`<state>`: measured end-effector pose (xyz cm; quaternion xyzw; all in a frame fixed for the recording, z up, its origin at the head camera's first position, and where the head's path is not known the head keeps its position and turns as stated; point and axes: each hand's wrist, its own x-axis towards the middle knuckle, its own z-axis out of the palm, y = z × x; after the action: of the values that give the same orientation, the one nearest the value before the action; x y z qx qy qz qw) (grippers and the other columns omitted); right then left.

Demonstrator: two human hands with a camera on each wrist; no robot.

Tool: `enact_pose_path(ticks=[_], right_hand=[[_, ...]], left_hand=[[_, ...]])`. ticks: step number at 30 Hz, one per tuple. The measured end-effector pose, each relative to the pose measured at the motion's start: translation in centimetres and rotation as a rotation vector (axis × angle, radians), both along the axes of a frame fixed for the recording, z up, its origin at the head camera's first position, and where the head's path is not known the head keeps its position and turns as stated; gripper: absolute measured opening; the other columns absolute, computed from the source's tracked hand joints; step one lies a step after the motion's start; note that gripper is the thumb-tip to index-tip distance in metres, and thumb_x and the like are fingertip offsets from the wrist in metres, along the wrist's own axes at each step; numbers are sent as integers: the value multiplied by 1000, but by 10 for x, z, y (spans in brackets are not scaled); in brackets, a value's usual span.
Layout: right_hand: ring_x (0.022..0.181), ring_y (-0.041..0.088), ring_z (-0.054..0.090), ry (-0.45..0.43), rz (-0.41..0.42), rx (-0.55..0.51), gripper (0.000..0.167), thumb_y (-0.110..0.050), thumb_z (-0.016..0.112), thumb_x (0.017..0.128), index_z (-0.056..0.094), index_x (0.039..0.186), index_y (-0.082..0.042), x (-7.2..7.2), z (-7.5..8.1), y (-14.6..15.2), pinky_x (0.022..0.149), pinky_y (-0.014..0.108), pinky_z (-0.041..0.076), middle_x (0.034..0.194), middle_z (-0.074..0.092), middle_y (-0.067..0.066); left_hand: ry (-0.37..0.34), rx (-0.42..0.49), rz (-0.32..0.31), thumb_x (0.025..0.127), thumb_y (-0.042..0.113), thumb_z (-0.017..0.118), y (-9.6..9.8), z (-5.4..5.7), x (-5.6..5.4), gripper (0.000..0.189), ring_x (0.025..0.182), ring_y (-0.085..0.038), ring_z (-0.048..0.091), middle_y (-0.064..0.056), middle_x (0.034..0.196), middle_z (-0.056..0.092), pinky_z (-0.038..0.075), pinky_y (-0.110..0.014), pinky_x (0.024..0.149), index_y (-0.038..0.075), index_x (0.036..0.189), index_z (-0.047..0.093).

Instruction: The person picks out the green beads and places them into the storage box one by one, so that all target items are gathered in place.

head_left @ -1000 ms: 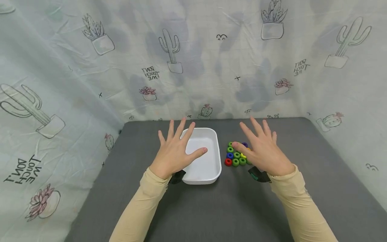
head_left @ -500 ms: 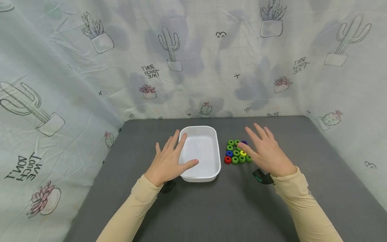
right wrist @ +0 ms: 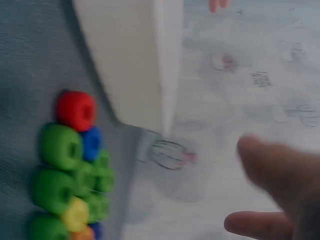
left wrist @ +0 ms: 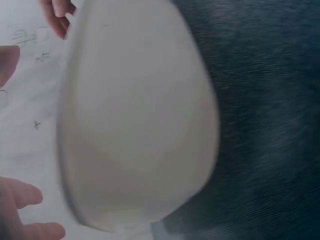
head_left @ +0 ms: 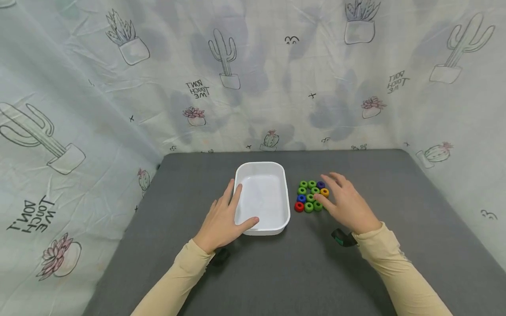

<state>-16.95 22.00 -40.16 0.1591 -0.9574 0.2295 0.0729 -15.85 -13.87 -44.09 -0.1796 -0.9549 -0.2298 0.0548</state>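
A white rectangular tray [head_left: 262, 199] stands on the grey table, its inside bare. My left hand [head_left: 220, 224] is at the tray's left side, fingers extended and thumb over the near-left corner. In the left wrist view, its fingertips [left wrist: 25, 192] show apart from the tray wall. Right of the tray sits a cluster of ring-shaped beads, mostly green ones [head_left: 309, 207], with a red bead [head_left: 299, 206], a blue bead [head_left: 301, 199], a purple bead [head_left: 321, 184] and an orange bead [head_left: 324, 192]. Over the cluster's right edge hovers my right hand [head_left: 349, 206], fingers loosely bent, holding nothing and partly covering the beads.
A pale curtain [head_left: 269, 87] printed with cacti hangs behind the table and along both sides. The grey tabletop [head_left: 276, 272] stretches in front of the tray and beads. A dark wrist device [head_left: 343, 238] sits under my right wrist.
My left hand has shifted left, from above the tray to its left side. My right hand has moved slightly right, and its fingers are less spread. Tray and beads keep their places.
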Motion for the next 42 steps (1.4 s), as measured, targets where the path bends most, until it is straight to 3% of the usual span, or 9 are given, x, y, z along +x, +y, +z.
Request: enact_pose_path(ticks=[8, 15, 22, 29, 36, 42], right_hand=[[109, 42, 65, 85, -9, 6, 53, -19, 74, 98, 58, 143, 4, -10, -36, 9, 87, 58, 54, 134, 58, 29], [86, 26, 63, 35, -29, -18, 47, -15, 73, 98, 62, 140, 1, -12, -54, 15, 70, 45, 52, 129, 62, 25], [90, 28, 67, 6, -65, -49, 45, -13, 75, 96, 64, 139, -2, -13, -64, 19, 69, 45, 54, 127, 64, 22], [87, 26, 65, -14, -95, -52, 36, -11, 76, 94, 70, 127, -1, -16, -70, 20, 67, 43, 52, 118, 67, 19], [82, 25, 62, -16, -93, -67, 27, -8, 75, 93, 72, 119, -1, -18, -78, 24, 67, 41, 49, 106, 69, 16], [85, 29, 67, -8, -83, -101, 26, -5, 74, 93, 71, 118, 0, -19, -82, 27, 69, 45, 53, 110, 70, 19]], left_hand=[[-11, 39, 7, 91, 73, 62, -1, -19, -3, 107, 150, -45, 39, -8, 177, 7, 37, -65, 114, 15, 168, 17], [-17, 64, 12, 90, 73, 63, -1, -28, -4, 108, 148, -45, 42, -4, 177, 4, 40, -64, 111, 15, 168, 17], [-39, 113, 11, 90, 75, 63, -1, -35, -3, 110, 155, -38, 33, -3, 177, 3, 39, -63, 113, 12, 168, 17], [-42, 134, 1, 88, 74, 65, -1, -39, -2, 114, 158, -32, 26, -5, 177, 4, 40, -60, 114, 11, 168, 13], [-63, 151, 11, 87, 76, 65, -1, -42, -2, 118, 158, -29, 27, -2, 177, 2, 45, -59, 110, 10, 168, 10], [-88, 169, 24, 85, 78, 65, 0, -43, -2, 120, 157, -29, 31, 3, 177, 0, 47, -60, 106, 11, 169, 10]])
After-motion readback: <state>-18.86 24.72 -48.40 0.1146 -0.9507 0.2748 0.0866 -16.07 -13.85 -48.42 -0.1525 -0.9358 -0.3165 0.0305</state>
